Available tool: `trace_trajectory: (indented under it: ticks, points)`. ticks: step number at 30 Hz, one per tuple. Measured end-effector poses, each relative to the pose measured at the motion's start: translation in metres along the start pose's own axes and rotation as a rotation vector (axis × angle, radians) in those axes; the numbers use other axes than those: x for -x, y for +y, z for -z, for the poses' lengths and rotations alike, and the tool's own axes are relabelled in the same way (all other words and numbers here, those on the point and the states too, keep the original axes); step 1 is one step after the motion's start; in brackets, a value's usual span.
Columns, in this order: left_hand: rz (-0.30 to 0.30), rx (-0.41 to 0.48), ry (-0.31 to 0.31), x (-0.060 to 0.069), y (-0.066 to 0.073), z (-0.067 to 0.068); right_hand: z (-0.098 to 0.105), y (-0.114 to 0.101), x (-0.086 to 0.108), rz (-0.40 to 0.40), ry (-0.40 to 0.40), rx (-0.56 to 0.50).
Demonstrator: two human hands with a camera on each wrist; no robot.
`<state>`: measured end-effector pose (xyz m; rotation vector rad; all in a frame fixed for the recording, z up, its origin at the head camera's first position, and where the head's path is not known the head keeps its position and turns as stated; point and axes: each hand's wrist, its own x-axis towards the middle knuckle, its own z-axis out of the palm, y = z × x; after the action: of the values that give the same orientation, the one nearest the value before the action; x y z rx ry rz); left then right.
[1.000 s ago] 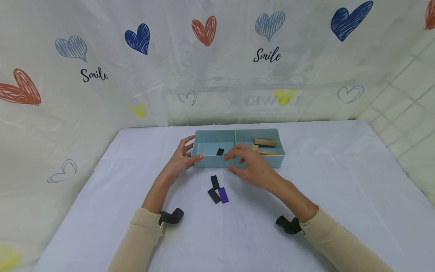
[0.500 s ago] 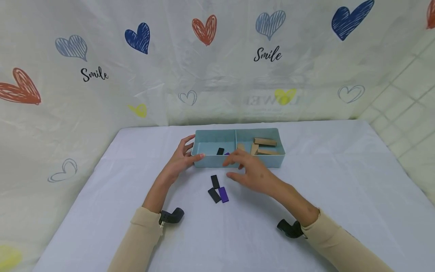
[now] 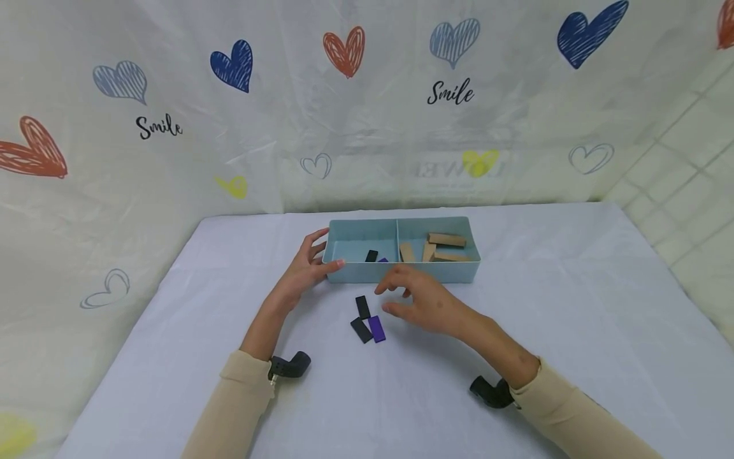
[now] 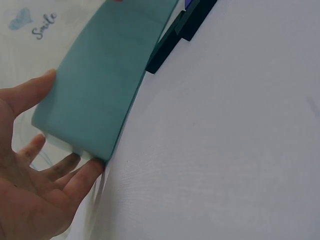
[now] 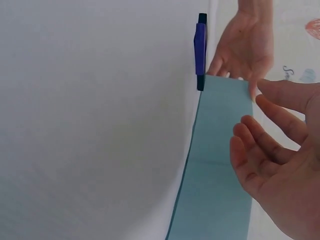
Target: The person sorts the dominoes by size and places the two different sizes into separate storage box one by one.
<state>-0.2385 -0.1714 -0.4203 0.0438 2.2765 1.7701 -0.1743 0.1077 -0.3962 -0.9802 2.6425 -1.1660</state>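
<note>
A light-blue two-compartment box [image 3: 355,273] stands on the table. At its left end my left hand [image 3: 299,273] holds it, the thumb [image 4: 40,90] at the top edge of the front wall and the fingers spread along the end. My right hand [image 3: 424,298], its fingers loosely bent, hovers in front of the box with nothing in it. On the cloth to its left lie two black blocks [image 3: 363,307] and a purple block [image 3: 376,329]. Inside the left compartment are a black block [image 3: 371,255] and a sliver of purple. Several wooden blocks [image 3: 447,240] lie in the right compartment.
A white cloth covers the table [image 3: 430,408]. Behind it hangs a pale curtain [image 3: 275,127] with printed hearts. Black wrist cameras [image 3: 291,364] sit on both forearms. The front wall of the box hides part of its contents.
My right hand has drawn back from over the box's front rim toward me, uncovering a wooden block beside the divider and a purple piece. My left hand and the loose blocks stay put.
</note>
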Motion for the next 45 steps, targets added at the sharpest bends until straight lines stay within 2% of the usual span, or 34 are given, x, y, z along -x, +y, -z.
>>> trace_trajectory:
  ticks: [6,21,38,45]
  points:
    - [-0.004,0.001,0.004,0.001,0.001,0.000,-0.003,0.001,0.001,-0.028,-0.054,-0.017]
    - [-0.007,-0.006,0.006,0.000,-0.001,-0.001,-0.008,0.001,0.004,-0.102,-0.183,0.026]
    - [-0.008,0.004,0.000,0.001,0.000,-0.003,-0.013,0.000,0.005,-0.124,-0.231,0.054]
    - [-0.011,-0.004,0.004,-0.001,-0.001,-0.002,-0.015,-0.002,0.003,-0.095,-0.254,0.091]
